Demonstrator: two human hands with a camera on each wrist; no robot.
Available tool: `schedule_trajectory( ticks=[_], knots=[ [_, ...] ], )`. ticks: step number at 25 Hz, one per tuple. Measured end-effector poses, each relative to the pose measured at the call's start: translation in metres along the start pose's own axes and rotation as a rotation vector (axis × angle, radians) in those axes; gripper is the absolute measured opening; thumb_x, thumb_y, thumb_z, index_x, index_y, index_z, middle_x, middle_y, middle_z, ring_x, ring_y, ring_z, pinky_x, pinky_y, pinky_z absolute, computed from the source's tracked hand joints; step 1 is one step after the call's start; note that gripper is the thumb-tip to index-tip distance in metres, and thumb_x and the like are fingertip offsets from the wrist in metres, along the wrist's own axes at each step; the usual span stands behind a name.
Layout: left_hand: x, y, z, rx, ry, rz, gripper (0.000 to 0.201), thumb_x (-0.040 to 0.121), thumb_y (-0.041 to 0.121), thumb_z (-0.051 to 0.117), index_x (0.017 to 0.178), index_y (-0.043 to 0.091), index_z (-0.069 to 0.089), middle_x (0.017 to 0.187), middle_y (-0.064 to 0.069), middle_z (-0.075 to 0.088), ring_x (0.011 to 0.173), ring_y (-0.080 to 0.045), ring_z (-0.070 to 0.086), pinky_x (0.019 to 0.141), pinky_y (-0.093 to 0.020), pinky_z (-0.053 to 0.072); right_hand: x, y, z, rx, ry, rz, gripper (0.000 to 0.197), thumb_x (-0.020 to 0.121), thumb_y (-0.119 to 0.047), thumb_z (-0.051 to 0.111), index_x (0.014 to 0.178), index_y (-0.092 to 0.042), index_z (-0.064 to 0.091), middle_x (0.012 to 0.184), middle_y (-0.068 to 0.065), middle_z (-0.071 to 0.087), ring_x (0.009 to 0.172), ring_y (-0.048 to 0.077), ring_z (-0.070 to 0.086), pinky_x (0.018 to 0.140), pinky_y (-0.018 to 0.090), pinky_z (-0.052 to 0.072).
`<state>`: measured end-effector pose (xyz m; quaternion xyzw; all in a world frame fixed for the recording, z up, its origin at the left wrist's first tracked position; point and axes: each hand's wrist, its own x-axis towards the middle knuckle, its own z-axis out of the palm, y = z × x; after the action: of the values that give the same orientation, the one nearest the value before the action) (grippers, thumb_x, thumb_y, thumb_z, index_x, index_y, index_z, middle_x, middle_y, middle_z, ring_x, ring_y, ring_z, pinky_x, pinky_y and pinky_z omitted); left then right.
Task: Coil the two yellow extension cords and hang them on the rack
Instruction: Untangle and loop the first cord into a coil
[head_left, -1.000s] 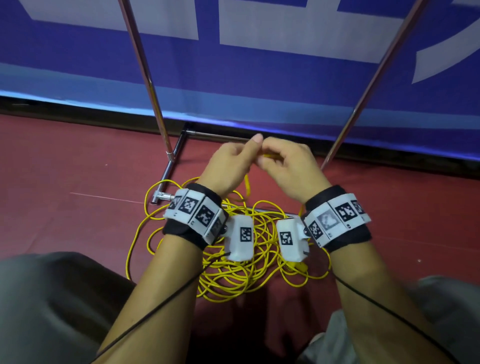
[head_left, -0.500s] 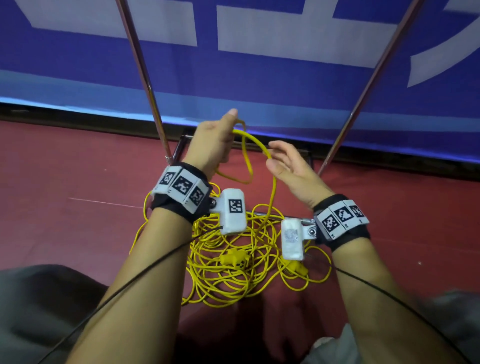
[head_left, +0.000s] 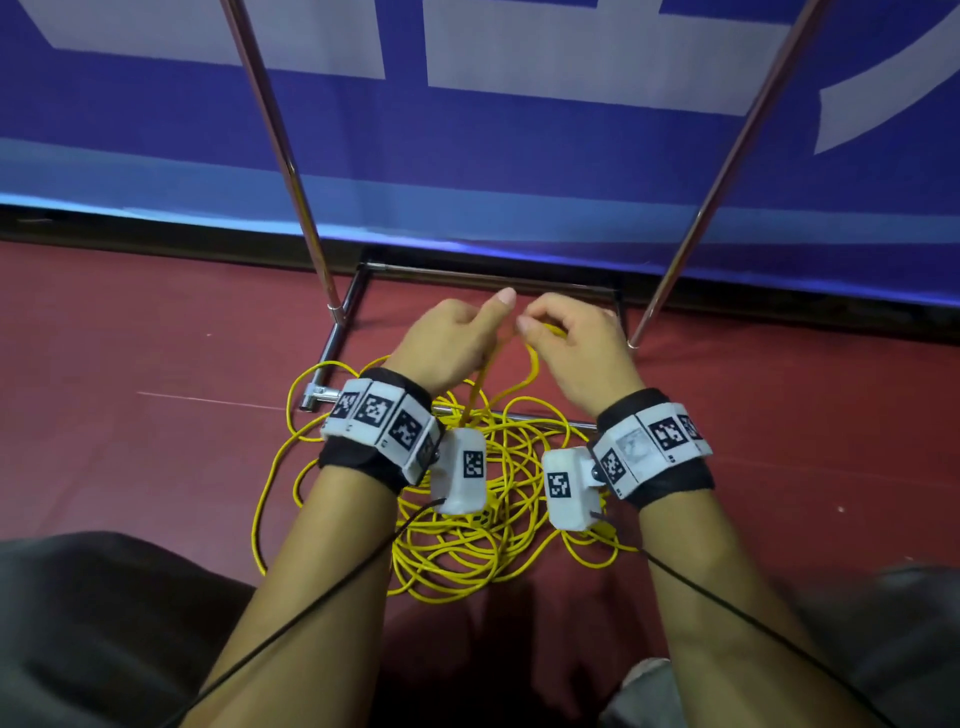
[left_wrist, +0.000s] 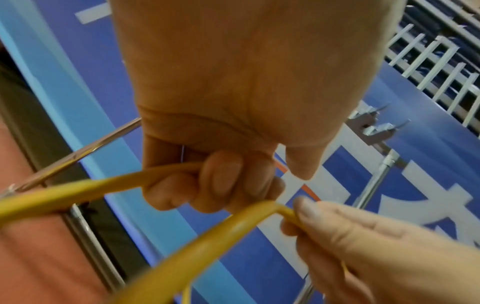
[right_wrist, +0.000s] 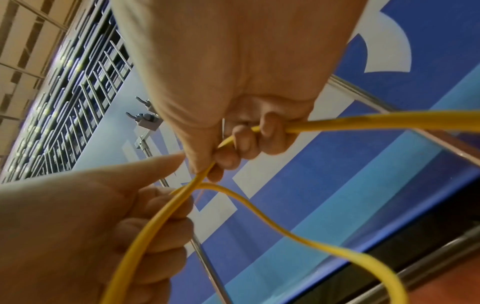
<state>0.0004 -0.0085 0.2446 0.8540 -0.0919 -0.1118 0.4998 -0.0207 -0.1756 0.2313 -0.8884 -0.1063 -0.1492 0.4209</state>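
Both wrist views show what the head view hides: left hand (left_wrist: 221, 123) and right hand (right_wrist: 233, 92) each curl fingers round the thin yellow extension cord (head_left: 530, 364), raised above the tangled pile below the wrists.

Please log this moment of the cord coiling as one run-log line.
stage: coiling | left hand: grips yellow cord | right hand: grips same cord | pile: tangled on floor | rack: no cord seen hung
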Motion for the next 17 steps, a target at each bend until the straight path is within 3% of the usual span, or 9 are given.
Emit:
schedule_trajectory(
  ticks=[2,4,7,9,11,13,15,17],
  knots=[
    [-0.001,-0.001,0.003,0.081,0.029,0.063,0.06,0.091,0.065,0.037,0.053,0.019,0.044,0.047,0.005,0.04,0.049,-0.015,0.038,0.057,-0.034,0.03,0.0,-0.001,0.001,0.054,0.013,0.006,0.01,0.088,-0.023,0.065,0.077,-0.024,0.065,0.058,-0.016,0.052,0.058,-0.004,0.047,0.06,0.011,0.034],
    [0.0,-0.003,0.008,0.014,0.043,0.09,0.056,0.098,0.056,0.036,0.055,0.022,0.047,0.051,0.006,0.045,0.053,-0.012,0.042,0.061,-0.034,0.034,-0.001,-0.003,0.003,0.118,-0.014,-0.003,0.01,0.087,-0.025,0.062,0.076,-0.026,0.062,0.061,-0.014,0.054,0.06,-0.001,0.046,0.062,0.015,0.036],
    [0.001,0.001,0.02,-0.195,0.057,0.06,0.062,0.102,0.053,0.035,0.05,0.022,0.048,0.046,0.007,0.045,0.045,-0.011,0.04,0.055,-0.032,0.035,-0.001,-0.007,0.009,0.135,0.055,0.023,0.015,0.088,-0.031,0.06,0.079,-0.019,0.061,0.062,-0.01,0.056,0.058,0.003,0.047,0.06,0.026,0.037],
    [0.001,0.003,0.016,-0.191,0.178,0.049,0.068,0.101,0.053,0.042,0.042,0.021,0.037,0.042,0.008,0.033,0.042,-0.013,0.029,0.049,-0.031,0.024,-0.003,-0.003,0.011,0.05,0.055,0.094,0.026,0.09,-0.045,0.058,0.081,-0.021,0.053,0.056,-0.008,0.053,0.055,0.007,0.047,0.057,0.032,0.035],
    [0.004,-0.002,-0.001,-0.213,0.38,0.041,0.063,0.099,0.052,0.048,0.045,0.024,0.031,0.047,0.002,0.029,0.049,-0.017,0.025,0.053,-0.033,0.021,-0.005,0.014,0.006,-0.073,-0.062,0.178,0.04,0.092,-0.057,0.048,0.079,-0.02,0.048,0.054,-0.003,0.055,0.055,0.014,0.052,0.059,0.033,0.039],
    [0.009,-0.012,-0.023,-0.31,0.501,0.025,0.06,0.095,0.054,0.051,0.046,0.025,0.032,0.049,-0.001,0.029,0.053,-0.017,0.027,0.054,-0.034,0.024,-0.01,0.031,0.003,0.062,-0.168,0.256,0.042,0.095,-0.053,0.048,0.075,-0.016,0.051,0.053,-0.003,0.053,0.051,0.01,0.049,0.06,0.031,0.038],
    [0.011,-0.027,-0.033,-0.303,0.448,-0.014,0.065,0.096,0.052,0.052,0.04,0.022,0.036,0.044,0.005,0.031,0.049,-0.018,0.027,0.053,-0.033,0.024,-0.011,0.044,0.0,0.207,-0.118,0.264,0.032,0.092,-0.046,0.053,0.073,-0.02,0.055,0.06,-0.008,0.053,0.058,0.006,0.046,0.064,0.03,0.039],
    [0.009,-0.032,-0.03,-0.223,0.301,-0.088,0.064,0.101,0.049,0.048,0.044,0.021,0.044,0.041,0.008,0.037,0.043,-0.016,0.03,0.049,-0.029,0.025,-0.008,0.045,-0.004,0.18,-0.009,0.189,0.017,0.089,-0.039,0.056,0.078,-0.026,0.06,0.071,-0.009,0.058,0.07,0.006,0.05,0.07,0.03,0.041]
  ],
)
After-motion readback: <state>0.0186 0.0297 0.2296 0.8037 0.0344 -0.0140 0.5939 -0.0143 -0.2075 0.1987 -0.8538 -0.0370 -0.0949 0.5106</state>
